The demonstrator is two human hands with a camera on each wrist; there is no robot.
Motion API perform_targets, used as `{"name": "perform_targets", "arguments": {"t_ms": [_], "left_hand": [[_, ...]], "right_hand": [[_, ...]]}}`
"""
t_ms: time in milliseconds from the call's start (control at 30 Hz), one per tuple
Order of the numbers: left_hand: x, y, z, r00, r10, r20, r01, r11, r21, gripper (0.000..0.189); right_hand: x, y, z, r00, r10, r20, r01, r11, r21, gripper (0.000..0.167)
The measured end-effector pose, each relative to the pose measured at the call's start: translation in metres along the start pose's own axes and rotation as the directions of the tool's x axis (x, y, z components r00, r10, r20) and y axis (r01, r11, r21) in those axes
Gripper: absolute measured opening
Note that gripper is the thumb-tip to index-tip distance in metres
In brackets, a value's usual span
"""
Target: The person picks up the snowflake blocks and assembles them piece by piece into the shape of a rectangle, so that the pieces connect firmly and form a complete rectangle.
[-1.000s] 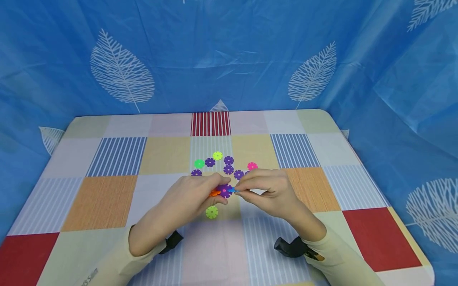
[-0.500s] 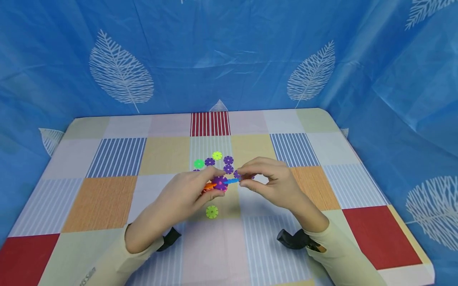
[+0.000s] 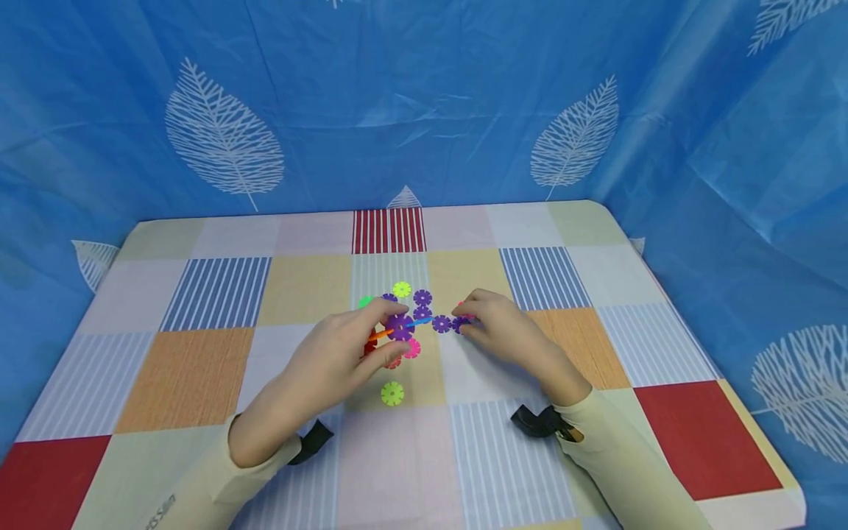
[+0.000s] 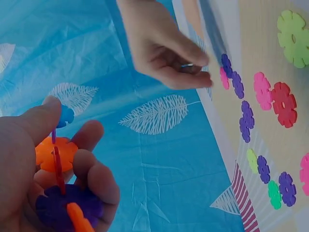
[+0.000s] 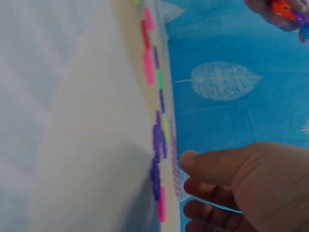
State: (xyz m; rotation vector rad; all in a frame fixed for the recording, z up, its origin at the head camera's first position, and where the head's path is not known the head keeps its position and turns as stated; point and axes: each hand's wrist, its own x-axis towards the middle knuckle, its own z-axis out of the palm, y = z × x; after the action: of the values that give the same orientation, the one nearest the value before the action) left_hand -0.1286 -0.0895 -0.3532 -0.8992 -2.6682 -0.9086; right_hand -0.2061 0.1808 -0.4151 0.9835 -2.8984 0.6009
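Observation:
My left hand (image 3: 334, 346) holds a cluster of interlocking notched plastic discs above the table. In it show a purple disc (image 3: 400, 327), an orange disc (image 4: 55, 154), a blue disc (image 4: 66, 116) and a red disc (image 4: 59, 169) set on edge; the fingers hide part of the cluster. My right hand (image 3: 502, 331) is low over the table at the right, fingertips right at a loose purple disc (image 3: 458, 324) and a pink disc (image 4: 224, 78). Its thumb and fingers (image 5: 203, 193) stand apart, with nothing seen between them.
Loose discs lie around the left hand: a lime one (image 3: 392, 393) in front, a yellow one (image 3: 401, 289) and a purple one (image 3: 422, 297) behind, a green one (image 3: 366, 302) partly hidden. A patchwork tablecloth (image 3: 411, 456) covers the table; a blue leaf-patterned curtain (image 3: 397, 110) hangs behind.
My right hand has let go of the blue disc on the cluster and moved right, down to the loose discs. My left hand has shifted slightly left and away from me with the cluster.

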Motion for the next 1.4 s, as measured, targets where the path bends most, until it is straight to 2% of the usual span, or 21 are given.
{"name": "perform_targets", "arguments": {"t_ms": [167, 300, 533, 700, 1067, 1200, 1400], "left_hand": [[0.000, -0.001, 0.000, 1.000, 0.004, -0.010, -0.004, 1.000, -0.009, 0.047], [0.000, -0.002, 0.000, 1.000, -0.005, -0.005, 0.004, 1.000, -0.013, 0.047], [0.000, -0.001, 0.001, 0.998, -0.061, 0.030, 0.063, 0.995, -0.075, 0.048], [0.000, 0.000, 0.003, 0.996, -0.082, 0.024, 0.084, 0.989, -0.120, 0.048], [-0.001, 0.000, 0.004, 0.998, -0.054, -0.023, 0.049, 0.980, -0.192, 0.047], [-0.002, 0.000, 0.003, 0.997, -0.065, -0.050, 0.053, 0.977, -0.205, 0.044], [-0.002, -0.001, 0.003, 0.993, -0.091, -0.071, 0.064, 0.945, -0.320, 0.038]], "right_hand": [[0.000, 0.002, 0.006, 0.999, 0.017, 0.051, -0.011, 0.995, -0.104, 0.023], [-0.001, 0.003, 0.010, 0.997, 0.031, 0.066, -0.023, 0.993, -0.117, 0.019], [-0.001, 0.006, 0.012, 0.996, 0.070, 0.055, -0.068, 0.997, -0.047, 0.023], [0.000, 0.005, 0.011, 0.997, 0.069, 0.042, -0.068, 0.997, -0.024, 0.017], [-0.001, 0.001, 0.001, 0.999, 0.039, -0.005, -0.038, 0.998, 0.054, 0.017], [-0.002, -0.004, -0.005, 0.999, 0.025, -0.025, -0.023, 0.996, 0.084, 0.017], [-0.003, -0.014, -0.014, 0.999, 0.005, -0.046, 0.000, 0.994, 0.106, 0.017]]}}
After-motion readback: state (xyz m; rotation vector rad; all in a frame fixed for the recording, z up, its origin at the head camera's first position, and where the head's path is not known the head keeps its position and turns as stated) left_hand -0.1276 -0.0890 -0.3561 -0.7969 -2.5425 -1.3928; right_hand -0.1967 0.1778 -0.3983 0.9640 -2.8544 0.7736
